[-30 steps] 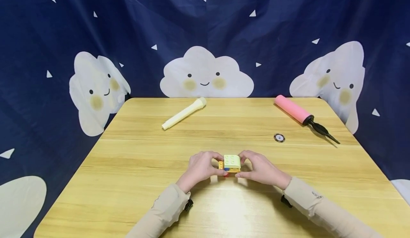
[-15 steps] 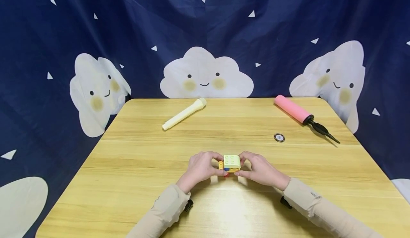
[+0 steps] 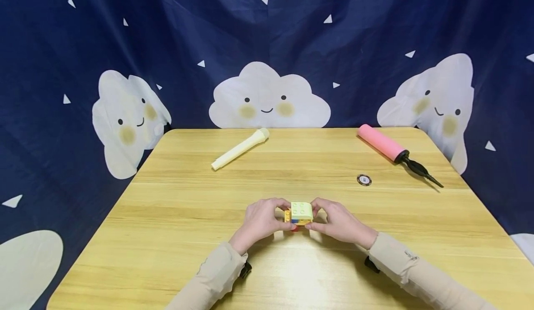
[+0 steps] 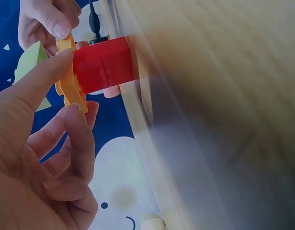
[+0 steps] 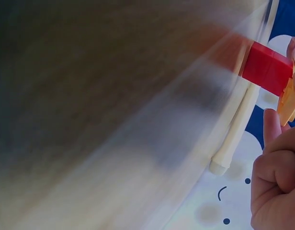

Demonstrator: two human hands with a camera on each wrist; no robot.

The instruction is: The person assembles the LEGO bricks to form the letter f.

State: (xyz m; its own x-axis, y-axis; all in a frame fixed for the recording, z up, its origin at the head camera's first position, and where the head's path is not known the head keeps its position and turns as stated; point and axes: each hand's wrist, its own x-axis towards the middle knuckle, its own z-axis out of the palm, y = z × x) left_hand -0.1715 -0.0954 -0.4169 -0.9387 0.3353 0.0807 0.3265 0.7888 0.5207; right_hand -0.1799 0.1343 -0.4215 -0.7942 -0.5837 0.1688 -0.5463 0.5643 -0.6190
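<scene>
A small toy-brick build stands on the table between both hands. Its top is a pale green brick (image 3: pixel 301 209) with studs and a rounded right edge. Under that lie an orange plate (image 4: pixel 68 84) and a bit of blue, on red bricks (image 4: pixel 103 63) that reach down to the tabletop. My left hand (image 3: pixel 263 218) pinches the orange plate from the left, thumb in front and fingers behind. From the right, my right hand (image 3: pixel 340 220) holds the build between thumb and fingers; the exact contact of its fingertips is partly hidden.
A cream toy microphone (image 3: pixel 240 149) lies at the back left of the wooden table (image 3: pixel 175 236). At the back right lies a pink hand pump (image 3: pixel 381 142) with a black handle, and a round black-and-white chip (image 3: pixel 364 180) is near it. A dark blue cloud-print curtain (image 3: pixel 183 32) hangs behind.
Almost nothing differs. Both hands keep their hold on the brick build in the same spot, and the head view has shifted very slightly.
</scene>
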